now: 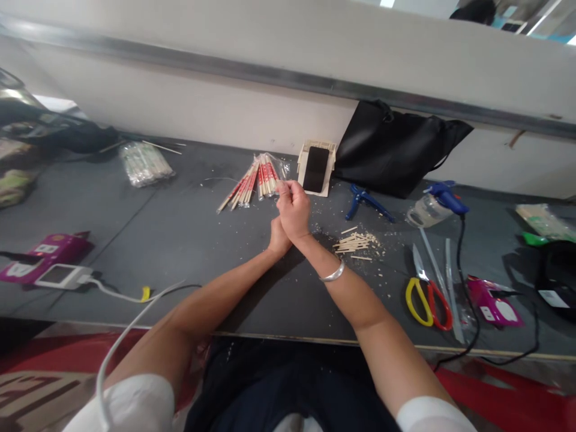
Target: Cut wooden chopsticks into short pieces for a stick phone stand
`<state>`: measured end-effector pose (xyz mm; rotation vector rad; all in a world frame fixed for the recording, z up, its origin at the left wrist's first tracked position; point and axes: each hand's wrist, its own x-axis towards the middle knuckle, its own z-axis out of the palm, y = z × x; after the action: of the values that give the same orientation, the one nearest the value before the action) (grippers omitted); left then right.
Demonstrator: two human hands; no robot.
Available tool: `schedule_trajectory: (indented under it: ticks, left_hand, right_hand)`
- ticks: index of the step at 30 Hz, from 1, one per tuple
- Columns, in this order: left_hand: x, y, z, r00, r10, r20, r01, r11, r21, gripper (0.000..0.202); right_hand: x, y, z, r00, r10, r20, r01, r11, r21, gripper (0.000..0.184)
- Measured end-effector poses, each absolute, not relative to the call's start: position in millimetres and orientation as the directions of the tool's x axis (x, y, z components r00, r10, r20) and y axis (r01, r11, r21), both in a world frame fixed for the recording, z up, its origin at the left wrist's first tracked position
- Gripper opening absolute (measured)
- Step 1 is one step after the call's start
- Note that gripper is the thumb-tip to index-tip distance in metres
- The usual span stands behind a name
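Observation:
My right hand (294, 210) is closed in front of me, thumb and forefinger pressed together; what it holds, if anything, is too small or hidden to make out. Just below and behind it, my left hand (279, 238) is curled and touches or nearly touches it, its fingers mostly covered. Beyond the hands lie red-and-clear wrapped chopsticks (245, 187), fanned in two bunches on the dark table (189, 219). Right of my hands is a pile of short cut wooden sticks (353, 243) among crumbs.
A phone (316, 168) leans near the wall beside a black bag (396, 147). To the right are a blue clamp (365, 201), a blue glue gun (447, 197), scissors (425, 294) and clear glue sticks (450, 276). A white cable (117, 294) crosses at left.

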<state>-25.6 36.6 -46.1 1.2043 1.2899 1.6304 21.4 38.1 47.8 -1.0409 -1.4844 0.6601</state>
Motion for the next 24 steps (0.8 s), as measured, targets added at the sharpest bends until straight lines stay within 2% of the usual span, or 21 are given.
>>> schedule_trajectory:
  ticks: [4, 12, 16, 20, 24]
  left_hand:
    - [-23.9, 33.5, -42.0, -0.396, 0.89, 0.226, 0.072, -0.215, 0.974, 0.018]
    - [-16.7, 38.5, -32.3, -0.359, 0.925, 0.126, -0.092, -0.169, 0.981, 0.014]
    - [-19.0, 35.5, -22.3, -0.282, 0.952, 0.119, -0.076, -0.146, 0.986, 0.024]
    - [-22.5, 31.5, -6.3, -0.235, 0.955, 0.18, -0.077, -0.203, 0.976, 0.034]
    - [-26.8, 34.9, 5.5, -0.247, 0.952, 0.179, -0.127, -0.215, 0.968, 0.049]
  right_hand:
    - [18.0, 38.7, 45.8, 0.039, 0.893, 0.448, 0.258, 0.424, -0.868, 0.022]
    - [20.1, 40.8, 42.1, 0.038, 0.894, 0.447, 0.253, 0.424, -0.869, 0.028]
    - [25.5, 39.4, 44.8, -0.002, 0.898, 0.44, 0.234, 0.428, -0.873, 0.031]
    - [50.8, 31.1, 56.4, -0.116, 0.892, 0.436, 0.117, 0.448, -0.886, 0.034]
    - [90.5, 19.5, 61.7, -0.027, 0.872, 0.489, 0.114, 0.489, -0.865, 0.035]
